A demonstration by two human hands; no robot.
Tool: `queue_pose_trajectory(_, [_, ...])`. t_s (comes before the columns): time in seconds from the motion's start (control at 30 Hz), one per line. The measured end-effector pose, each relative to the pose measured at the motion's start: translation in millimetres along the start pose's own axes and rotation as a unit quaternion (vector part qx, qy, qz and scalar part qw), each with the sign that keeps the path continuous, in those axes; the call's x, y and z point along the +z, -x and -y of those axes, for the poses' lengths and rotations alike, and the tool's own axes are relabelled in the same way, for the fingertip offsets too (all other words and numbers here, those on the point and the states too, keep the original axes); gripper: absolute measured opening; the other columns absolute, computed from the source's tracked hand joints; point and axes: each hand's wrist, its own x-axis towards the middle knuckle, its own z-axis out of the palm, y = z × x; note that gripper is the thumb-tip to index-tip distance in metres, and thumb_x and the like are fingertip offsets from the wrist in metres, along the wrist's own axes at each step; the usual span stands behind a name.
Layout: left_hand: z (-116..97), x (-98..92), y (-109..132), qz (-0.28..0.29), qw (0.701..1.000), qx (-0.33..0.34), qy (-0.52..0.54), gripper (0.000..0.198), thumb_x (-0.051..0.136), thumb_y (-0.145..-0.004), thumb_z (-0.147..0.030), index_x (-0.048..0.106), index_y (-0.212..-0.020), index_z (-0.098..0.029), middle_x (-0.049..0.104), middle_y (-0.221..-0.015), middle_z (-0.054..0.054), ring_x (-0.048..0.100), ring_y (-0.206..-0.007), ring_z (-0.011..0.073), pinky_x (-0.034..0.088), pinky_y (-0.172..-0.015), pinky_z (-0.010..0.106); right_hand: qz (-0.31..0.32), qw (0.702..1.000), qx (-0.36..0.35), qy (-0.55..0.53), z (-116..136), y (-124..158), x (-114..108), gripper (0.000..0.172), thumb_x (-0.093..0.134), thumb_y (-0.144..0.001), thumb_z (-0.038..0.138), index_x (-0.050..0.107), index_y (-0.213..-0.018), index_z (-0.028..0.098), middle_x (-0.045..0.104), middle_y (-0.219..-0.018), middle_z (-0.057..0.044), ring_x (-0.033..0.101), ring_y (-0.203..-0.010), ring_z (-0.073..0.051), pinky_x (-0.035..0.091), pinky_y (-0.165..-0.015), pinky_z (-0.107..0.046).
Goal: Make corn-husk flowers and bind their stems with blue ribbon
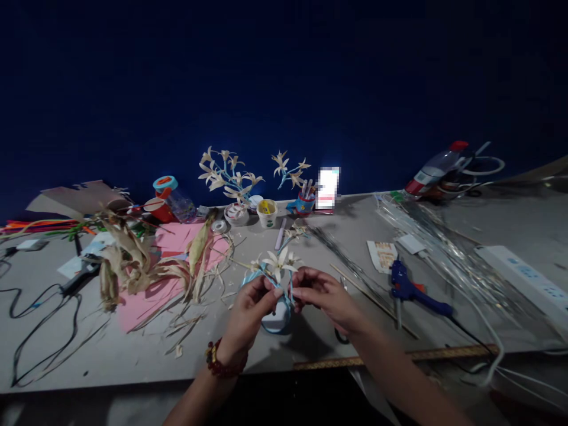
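Near the front middle of the table, my left hand (pixel 255 305) pinches the blue-wrapped stem of a pale husk flower (pixel 278 264). Close beside it on the right, my right hand (pixel 317 291) has thumb and fingers pressed together on a thin blue stem (pixel 290 286). The open white petals rise just above my fingertips, with smaller blossoms at both sides. Beneath my hands lies a round white and light-blue object (pixel 275 319), partly covered by them. My fingers hide where the stems meet.
Dried husks (pixel 128 254) and pink paper (pixel 146 305) lie left. Finished flower branches (pixel 228 171) stand in cups behind. To the right are bundled wires (pixel 350 260), a blue glue gun (pixel 415 290), a power strip (pixel 528 281) and a bottle (pixel 437 168). A patterned strip (pixel 394 357) follows the front edge.
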Motion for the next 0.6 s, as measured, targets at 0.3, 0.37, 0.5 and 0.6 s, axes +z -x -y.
queue_pose_trajectory(0.3, [0.5,-2.3,0.3,0.005,1.000,0.003,-0.004,0.024,0.076,-0.076,-0.033,0.059,-0.077,-0.016,0.053,-0.065,-0.004,0.044,-0.055,0.0057,0.037,-0.054,0.017,0.025,1.000,0.018,0.002,-1.5,-2.4,1.6,0.023,0.078,-0.075,0.032,0.061,-0.083,0.018,0.057,-0.076,0.003,0.058,-0.059,-0.010,0.052,-0.059,-0.025])
queue_pose_trajectory(0.37, [0.9,-4.5,-0.2,-0.002,1.000,-0.003,-0.002,0.024,0.076,-0.076,-0.034,0.060,-0.078,-0.017,0.053,-0.065,-0.004,0.044,-0.055,0.0059,0.037,-0.054,0.017,0.019,0.999,0.012,0.037,-3.7,-5.5,-6.6,0.022,0.074,-0.078,0.034,0.059,-0.083,0.018,0.057,-0.074,0.003,0.058,-0.061,-0.010,0.051,-0.061,-0.025])
queue_pose_trajectory(0.5, [4.2,-10.6,-0.7,-0.024,1.000,-0.012,0.000,0.026,0.078,-0.074,-0.034,0.059,-0.079,-0.017,0.053,-0.065,-0.005,0.043,-0.054,0.0057,0.036,-0.052,0.016,-0.062,0.943,-0.042,0.325,-23.4,-18.3,-38.0,0.016,0.056,-0.087,0.035,0.057,-0.083,0.019,0.058,-0.069,0.002,0.057,-0.060,-0.012,0.048,-0.059,-0.025])
queue_pose_trajectory(0.6, [7.3,-12.2,-1.0,-0.034,0.999,-0.023,0.005,0.027,0.080,-0.072,-0.035,0.060,-0.078,-0.017,0.054,-0.065,-0.004,0.044,-0.055,0.0060,0.037,-0.053,0.016,-0.119,0.893,-0.037,0.433,-43.0,-22.3,-62.9,0.006,0.062,-0.078,0.024,0.061,-0.075,0.020,0.063,-0.068,0.001,0.058,-0.063,-0.015,0.044,-0.063,-0.026])
